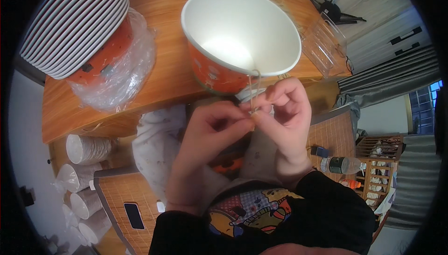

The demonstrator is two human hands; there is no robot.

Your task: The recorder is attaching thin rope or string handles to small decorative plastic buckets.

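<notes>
A large orange paper bucket [210,71] with a white inside stands at the table's near edge, its mouth tilted toward me. A thin tan cord [252,89] hangs over its near rim in a narrow loop, down to my fingers. My left hand [212,127] pinches the cord's lower end between thumb and forefinger. From the other side, my right hand [287,115] grips the same cord, thumb against bent fingers. Both hands' fingertips nearly meet just below the rim. Whether there is a knot between them is too small to tell.
Nested orange buckets [77,26] in clear plastic wrap [126,82] stand on the wooden table [163,45] at left. A clear acrylic tray [324,45] lies at right. White stacked containers [86,150] are at lower left, near a phone [134,216]. A plastic bottle [343,165] lies right.
</notes>
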